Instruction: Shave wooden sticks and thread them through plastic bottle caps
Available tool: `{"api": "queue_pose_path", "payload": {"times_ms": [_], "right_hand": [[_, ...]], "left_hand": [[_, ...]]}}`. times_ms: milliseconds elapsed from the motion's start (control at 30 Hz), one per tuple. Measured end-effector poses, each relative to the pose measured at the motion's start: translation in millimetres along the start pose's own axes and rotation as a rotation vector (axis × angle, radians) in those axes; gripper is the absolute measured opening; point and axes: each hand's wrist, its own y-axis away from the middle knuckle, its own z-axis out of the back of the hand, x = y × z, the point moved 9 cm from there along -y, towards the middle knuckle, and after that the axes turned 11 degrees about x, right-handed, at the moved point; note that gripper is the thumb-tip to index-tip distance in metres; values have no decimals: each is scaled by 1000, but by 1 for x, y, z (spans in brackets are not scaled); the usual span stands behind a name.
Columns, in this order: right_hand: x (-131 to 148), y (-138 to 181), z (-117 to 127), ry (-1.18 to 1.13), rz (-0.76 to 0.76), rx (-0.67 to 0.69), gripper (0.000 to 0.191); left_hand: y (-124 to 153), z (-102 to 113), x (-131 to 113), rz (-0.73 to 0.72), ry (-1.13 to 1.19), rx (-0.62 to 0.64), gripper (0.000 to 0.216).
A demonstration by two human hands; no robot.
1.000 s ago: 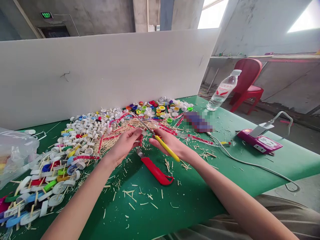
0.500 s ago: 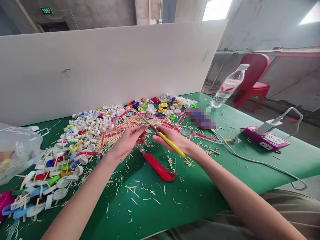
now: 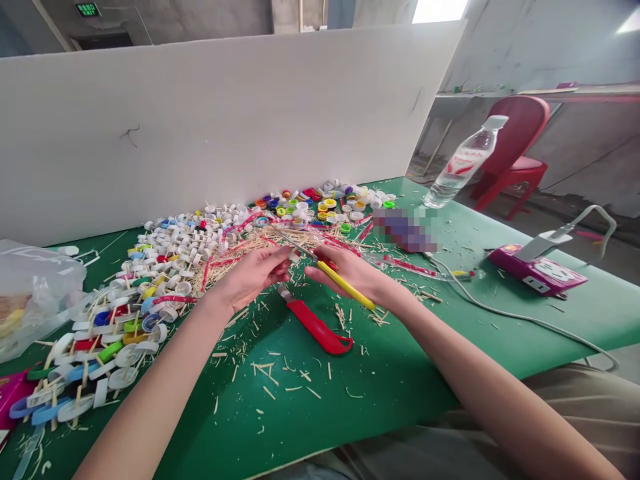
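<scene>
My right hand [image 3: 350,272] is closed around a yellow-handled tool [image 3: 344,285] whose thin metal tip points up and left over a heap of wooden sticks [image 3: 240,257]. My left hand [image 3: 253,275] is pinched on a small whitish piece [image 3: 294,255] right beside that metal tip. A red utility knife [image 3: 315,325] lies on the green table [image 3: 400,373] just below both hands.
Several white and coloured bottle caps [image 3: 190,247] spread across the left and back, some joined with sticks [image 3: 100,353]. A plastic bag [image 3: 30,293] sits far left. A water bottle [image 3: 463,163], a pink power strip [image 3: 537,270] with cable and a white board [image 3: 225,120] stand behind.
The view has tilted slightly, so everything sits a little higher in the picture. Both hands keep the same hold, close together.
</scene>
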Motion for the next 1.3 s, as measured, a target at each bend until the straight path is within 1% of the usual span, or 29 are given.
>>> {"api": "queue_pose_path", "payload": {"times_ms": [100,200,400,567,667,733,767,800,833,867,900,933,967,1000,1033,1100,1167,1233,1300], "right_hand": [[-1,0,0,-27,-1,-14,42],[-1,-1,-1,-49,-2,-22,41],[-2,0,-2,-90,-23,-17,40],[-4,1,-2,-70,-47,-34,42],[-2,0,-2,-59,-43,-42,41],[0,1,-1,-57,-45,-49,40],[1,1,1,-53,-48,-59,39],[2,2,3,-40,-54,-76,38],[2,3,7,-15,-63,-100,37],[2,4,10,24,-75,-128,35],[2,5,13,78,-86,-154,33],[3,6,16,143,-94,-176,32],[4,6,16,213,-96,-191,31],[5,6,16,279,-90,-201,32],[7,6,14,338,-78,-204,33],[10,4,8,422,-50,-196,36],[14,3,1,473,-33,-178,34],[18,2,-5,518,-26,-157,30],[21,2,-9,560,-28,-140,26]], "left_hand": [[1,1,-2,4,-28,39,27],[1,0,1,17,1,66,27],[0,0,6,49,70,66,23],[1,-2,7,47,102,73,20],[1,-2,4,37,103,61,18],[2,-2,0,38,61,56,18],[3,2,-3,35,3,28,21],[5,9,-10,17,-94,-43,26],[9,20,-21,-28,-231,-168,31],[18,32,-38,-109,-405,-335,36],[30,38,-59,-217,-605,-510,40],[42,36,-77,-335,-812,-650,43],[51,26,-91,-442,-1010,-722,44],[53,12,-97,-519,-1186,-718,44],[51,-4,-96,-559,-1336,-654,43],[40,-28,-82,-541,-1552,-481,41],[30,-42,-65,-474,-1689,-392,42],[25,-46,-53,-424,-1775,-391,44],[23,-47,-47,-406,-1843,-432,49]]}}
